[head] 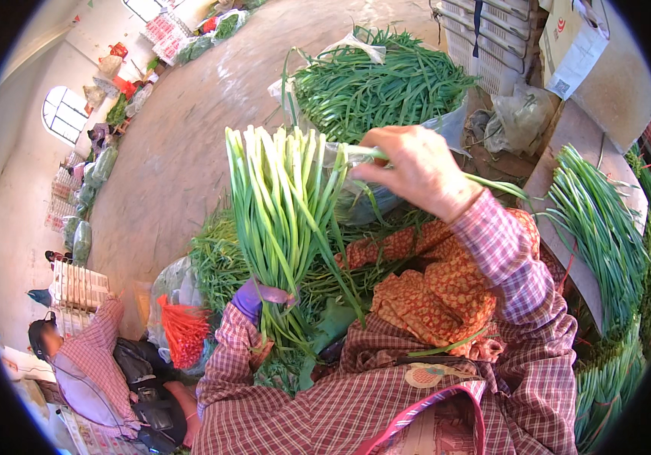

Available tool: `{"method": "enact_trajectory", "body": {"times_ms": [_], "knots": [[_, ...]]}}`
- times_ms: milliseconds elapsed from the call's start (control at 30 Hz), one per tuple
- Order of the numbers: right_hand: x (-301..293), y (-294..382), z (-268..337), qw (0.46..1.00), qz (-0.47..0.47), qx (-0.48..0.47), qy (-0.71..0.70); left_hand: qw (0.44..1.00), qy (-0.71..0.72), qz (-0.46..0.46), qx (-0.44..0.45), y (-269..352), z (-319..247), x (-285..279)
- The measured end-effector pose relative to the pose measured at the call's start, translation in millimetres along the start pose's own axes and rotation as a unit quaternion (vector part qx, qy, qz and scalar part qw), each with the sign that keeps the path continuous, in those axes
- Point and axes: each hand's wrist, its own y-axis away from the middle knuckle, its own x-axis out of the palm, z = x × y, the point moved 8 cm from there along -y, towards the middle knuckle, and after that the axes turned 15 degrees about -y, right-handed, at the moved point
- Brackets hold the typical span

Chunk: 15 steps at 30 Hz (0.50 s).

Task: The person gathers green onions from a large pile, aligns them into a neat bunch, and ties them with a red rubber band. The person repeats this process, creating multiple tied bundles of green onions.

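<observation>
My left hand (252, 300), partly wrapped in a purple covering, grips a bunch of green leafy stalks (280, 210) around its lower part. Their pale stem ends point away from me, while the green leaf ends hang below the hand. To the right, my right hand (416, 168) pinches a loose stalk (493, 183) between thumb and fingers, its pale end toward the bunch. Beyond both hands, a big heap of similar greens (382, 85) lies on clear plastic. Loose leaves (220, 250) are piled beneath the bunch. An orange floral cloth (433, 290) covers my lap.
Red plastic ties (183, 333) hang at the left, near a seated person (92, 364). On a board at right lies a bundle of greens (598, 227), with tied bundles (604, 387) below it. White plastic crates (484, 45) are stacked at the far right.
</observation>
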Motion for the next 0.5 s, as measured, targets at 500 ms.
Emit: {"method": "enact_trajectory", "body": {"times_ms": [500], "knots": [[-18,16,-57,0.955,-0.072,0.186,-0.221,0.990,0.102,0.005,0.094,-27,-34,7]]}}
